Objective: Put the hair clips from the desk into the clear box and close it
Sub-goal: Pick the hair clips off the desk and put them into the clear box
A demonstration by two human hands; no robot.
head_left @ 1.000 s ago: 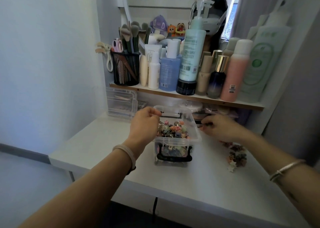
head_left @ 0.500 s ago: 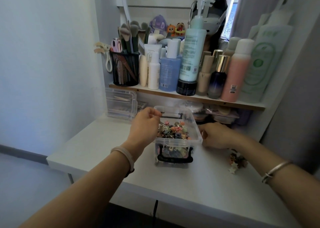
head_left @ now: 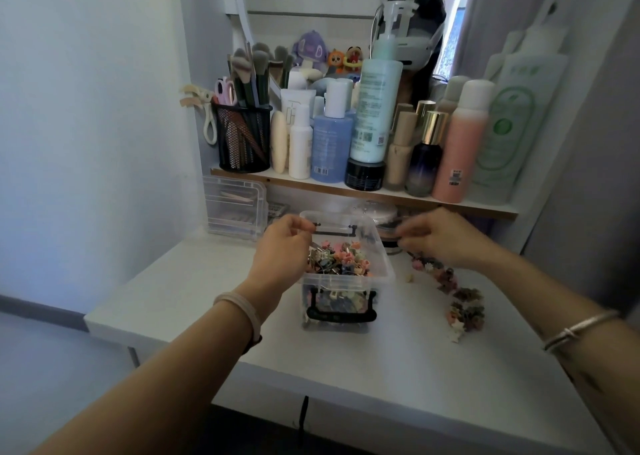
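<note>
The clear box [head_left: 385, 275] stands open in the middle of the white desk [head_left: 381, 371], with black latch handles on its front and back. Several small flower-shaped hair clips [head_left: 341, 259] fill it. My left hand [head_left: 284, 250] pinches the box's left rim near the back corner. To the right of the box, my right hand [head_left: 440, 240] is blurred, with its fingers pinched together close to the right rim; they seem to hold a small clip. More loose hair clips [head_left: 465, 307] lie in a trail on the desk below that hand.
A clear drawer unit [head_left: 235, 209] sits at the back left of the desk. Just behind the box, a low wooden shelf [head_left: 346, 191] carries bottles and a black mesh brush cup [head_left: 244, 139]. Round compacts [head_left: 374, 210] sit under the shelf.
My right hand dipped to the desk beside the box half a second ago and has now lifted up and back toward the box's right rim. My left hand stayed on the left rim.
</note>
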